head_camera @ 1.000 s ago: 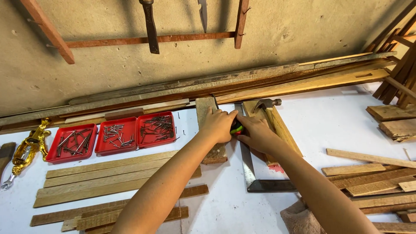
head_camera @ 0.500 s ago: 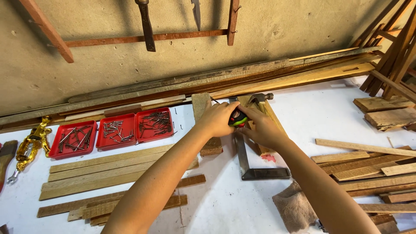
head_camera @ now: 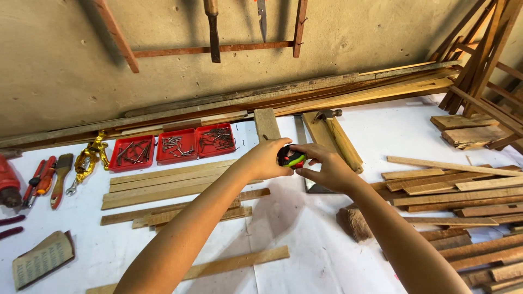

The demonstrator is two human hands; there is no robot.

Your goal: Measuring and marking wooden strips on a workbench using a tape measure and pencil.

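Both hands meet above the white table (head_camera: 305, 239): the left hand (head_camera: 265, 158) and right hand (head_camera: 327, 167) have fingers clamped around a small black-green tape measure (head_camera: 291, 158). No tape is pulled out yet. Just beyond the fingers lies a short wood block (head_camera: 266, 124), unmeasured I think; farther, a hammer (head_camera: 338, 133).

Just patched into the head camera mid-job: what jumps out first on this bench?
Dead centre, the left hand and right hand meet around a small black, green and red tape measure held above the white bench. Behind the left hand, three red trays of nails sit in a row near the wall. Loose wooden slats pile up along the right edge, and a hammer lies behind the hands.
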